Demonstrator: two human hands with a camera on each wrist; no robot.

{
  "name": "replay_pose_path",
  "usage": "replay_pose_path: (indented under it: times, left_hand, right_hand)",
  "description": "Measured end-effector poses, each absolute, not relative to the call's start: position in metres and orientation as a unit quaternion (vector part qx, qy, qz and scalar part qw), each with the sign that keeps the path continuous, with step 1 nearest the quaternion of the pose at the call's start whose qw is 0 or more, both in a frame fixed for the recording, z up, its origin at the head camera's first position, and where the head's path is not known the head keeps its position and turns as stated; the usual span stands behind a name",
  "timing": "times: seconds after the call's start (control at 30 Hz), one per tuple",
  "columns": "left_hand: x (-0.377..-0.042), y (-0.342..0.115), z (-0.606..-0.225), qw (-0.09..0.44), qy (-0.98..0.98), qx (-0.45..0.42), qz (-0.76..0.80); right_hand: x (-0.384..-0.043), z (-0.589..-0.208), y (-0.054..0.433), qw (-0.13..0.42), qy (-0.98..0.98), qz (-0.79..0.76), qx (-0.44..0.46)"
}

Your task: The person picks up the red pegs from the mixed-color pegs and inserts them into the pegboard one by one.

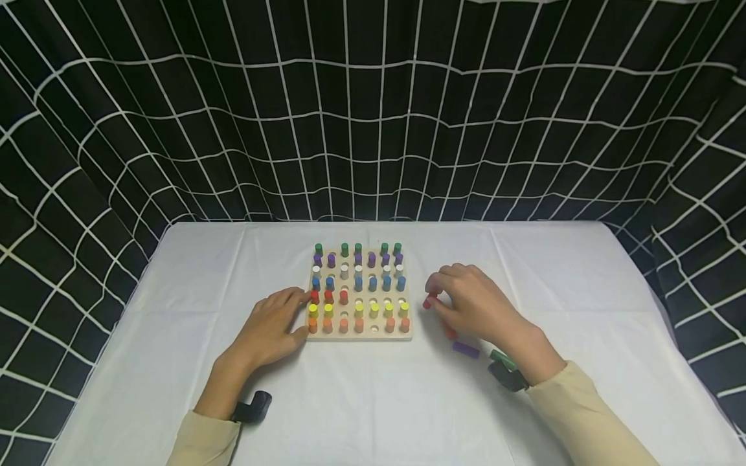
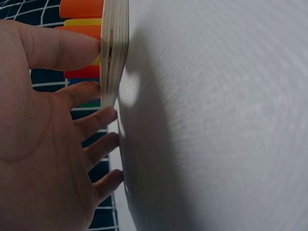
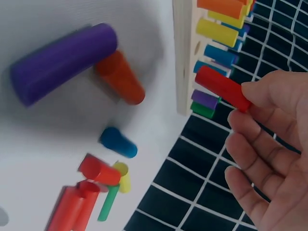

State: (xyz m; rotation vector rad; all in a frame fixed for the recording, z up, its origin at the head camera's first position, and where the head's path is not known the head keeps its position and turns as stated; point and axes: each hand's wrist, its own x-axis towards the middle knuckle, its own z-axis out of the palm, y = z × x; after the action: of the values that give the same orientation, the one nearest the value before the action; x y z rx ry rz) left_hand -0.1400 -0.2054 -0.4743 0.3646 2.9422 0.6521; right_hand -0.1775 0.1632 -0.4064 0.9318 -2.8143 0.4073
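On white tablecloth [image 1: 192, 304]: wooden pegboard [image 1: 359, 334]; behind, black grid-patterned curtain [image 1: 373, 116].

- My right hand [image 3: 269, 144] pinches a red peg [image 3: 222, 88] at its fingertips, just beside the edge of the wooden pegboard [image 3: 184, 57].
- Beyond the fingers, orange, yellow and blue pegs stand in the board.
- Away from the hand, a purple peg [image 3: 62, 62] touches an orange peg [image 3: 120, 77] on the white cloth [image 3: 43, 144].
- A blue peg [image 3: 118, 143] lies near loose red pegs [image 3: 89, 185].
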Motion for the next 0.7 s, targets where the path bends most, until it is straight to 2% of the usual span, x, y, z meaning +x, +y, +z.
replay_pose_path:
  times: [0.33,0.7]
  left_hand:
    - [-0.14,-0.206,-0.476,0.055,0.968,0.118,0.212]
    - [-0.141,-0.206,-0.476,0.055,0.968,0.121,0.211]
  right_hand:
    - [-0.183,-0.404,0.145,0.092,-0.926,0.136,0.339]
    - [-0.191,-0.402,0.123,0.087,-0.925,0.139,0.344]
